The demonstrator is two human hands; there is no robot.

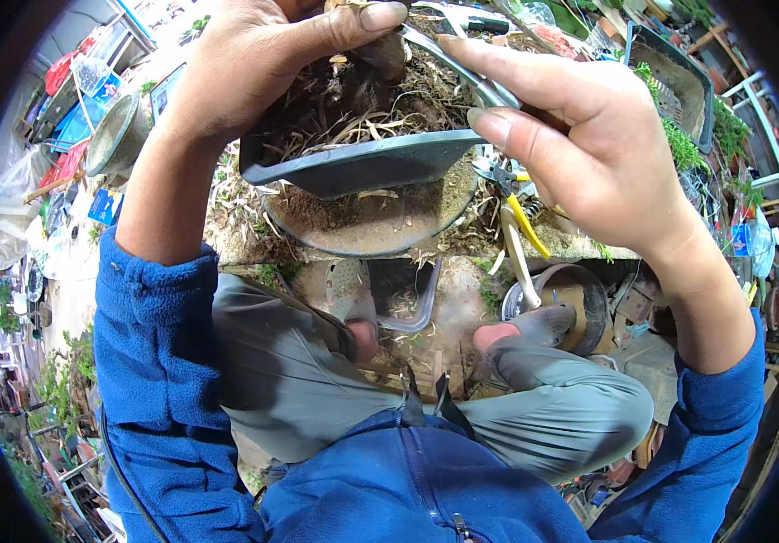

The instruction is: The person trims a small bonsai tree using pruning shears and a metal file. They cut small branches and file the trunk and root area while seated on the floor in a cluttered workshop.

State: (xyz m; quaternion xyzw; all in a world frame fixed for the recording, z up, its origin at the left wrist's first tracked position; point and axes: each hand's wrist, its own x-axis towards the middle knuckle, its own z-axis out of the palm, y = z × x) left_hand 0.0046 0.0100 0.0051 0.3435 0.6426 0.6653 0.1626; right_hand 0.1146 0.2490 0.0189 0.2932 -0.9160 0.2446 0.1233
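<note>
My left hand [262, 63] is at the top, its thumb against the dark root clump [380, 54]; its other fingers are mostly hidden. My right hand [588, 145] is closed on a long silver metal tool [444, 54], perhaps tweezers, held along the right side of a dark plastic pot [353, 154] full of soil, roots and dry strands. The pot stands on a round soil-covered base [362, 222]. Below my right hand lie yellow-handled pliers [525, 217] and a pale-handled tool [520, 271].
A grey bowl [113, 136] is at the left, a plastic tray [688, 90] and green plants [679, 136] at the right. My legs and shoes are below the work ledge [235, 244], beside a grey bucket [584, 303]. Assorted clutter lines both sides.
</note>
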